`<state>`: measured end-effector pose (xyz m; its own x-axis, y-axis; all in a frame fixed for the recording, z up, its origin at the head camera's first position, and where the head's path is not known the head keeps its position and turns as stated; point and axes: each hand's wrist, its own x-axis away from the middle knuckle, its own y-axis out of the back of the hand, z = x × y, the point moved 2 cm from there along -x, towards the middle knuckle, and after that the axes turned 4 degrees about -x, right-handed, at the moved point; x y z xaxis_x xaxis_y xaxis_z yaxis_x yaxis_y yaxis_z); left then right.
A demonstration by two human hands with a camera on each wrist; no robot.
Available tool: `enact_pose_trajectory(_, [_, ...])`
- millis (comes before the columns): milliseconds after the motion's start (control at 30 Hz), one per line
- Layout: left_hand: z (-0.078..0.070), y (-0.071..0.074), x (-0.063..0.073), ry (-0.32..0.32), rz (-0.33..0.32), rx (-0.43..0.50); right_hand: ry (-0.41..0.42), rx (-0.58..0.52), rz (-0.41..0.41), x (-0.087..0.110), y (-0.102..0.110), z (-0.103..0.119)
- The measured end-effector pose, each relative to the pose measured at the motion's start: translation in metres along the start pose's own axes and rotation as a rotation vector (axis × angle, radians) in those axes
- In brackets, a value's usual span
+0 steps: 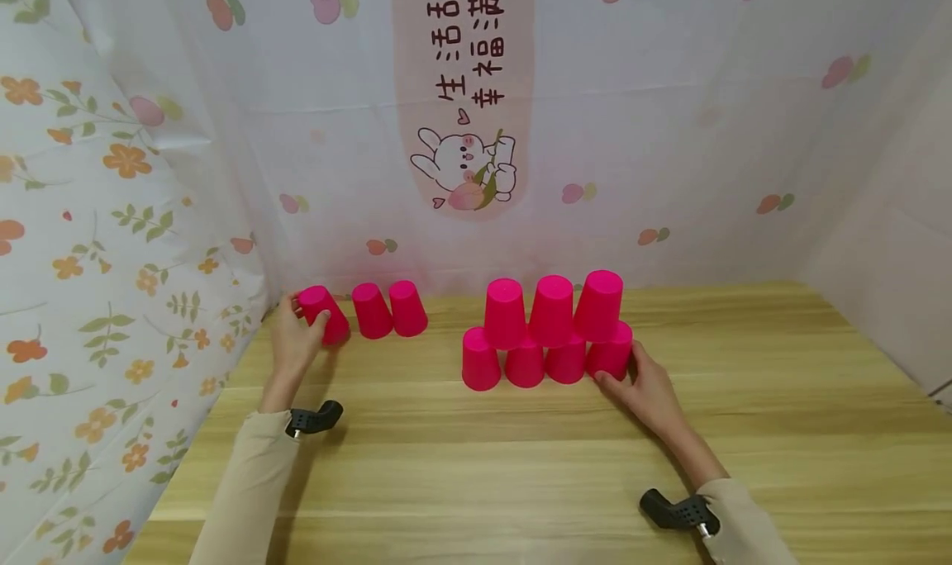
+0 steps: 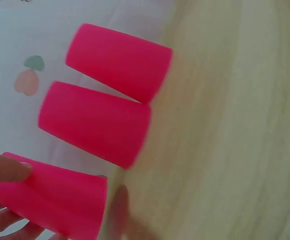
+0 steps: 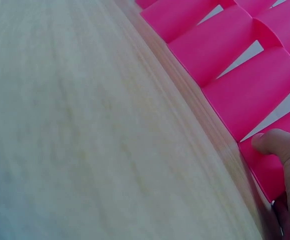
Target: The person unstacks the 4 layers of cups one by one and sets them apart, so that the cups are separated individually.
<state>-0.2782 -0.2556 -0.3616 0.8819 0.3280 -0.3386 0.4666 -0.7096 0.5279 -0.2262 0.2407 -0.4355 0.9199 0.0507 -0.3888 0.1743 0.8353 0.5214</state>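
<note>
My left hand grips a bright pink cup at the table's back left, thumb on the near side and fingers behind. That cup is upside down and tilts a little. Two more inverted pink cups, one close to the held one and another beside it, stand to its right. My right hand holds the rightmost bottom cup of a two-level stack, its thumb on the cup's front. Three inverted cups, the middle one among them, rest on the bottom row of several cups.
The wooden table ends at a white printed cloth behind the cups. A floral curtain hangs along the left edge. Black wrist mounts, a left one and a right one, stick out from the sleeves.
</note>
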Motion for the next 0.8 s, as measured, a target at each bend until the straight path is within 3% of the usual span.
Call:
enact_pose_trajectory(167, [0.008,-0.009,0.001,0.010,0.053,-0.034,-0.004,-0.002,0.017,0.000,0.001,-0.001])
enact_pose_trajectory(567, [0.015,-0.026,-0.013,-0.132,-0.021,0.047,0.003,-0.006,-0.001,-0.008,0.005,-0.003])
enact_pose_trajectory(800, [0.020,-0.023,-0.005,-0.152,0.068,0.094,0.005,-0.026,0.026,-0.005,0.002,-0.004])
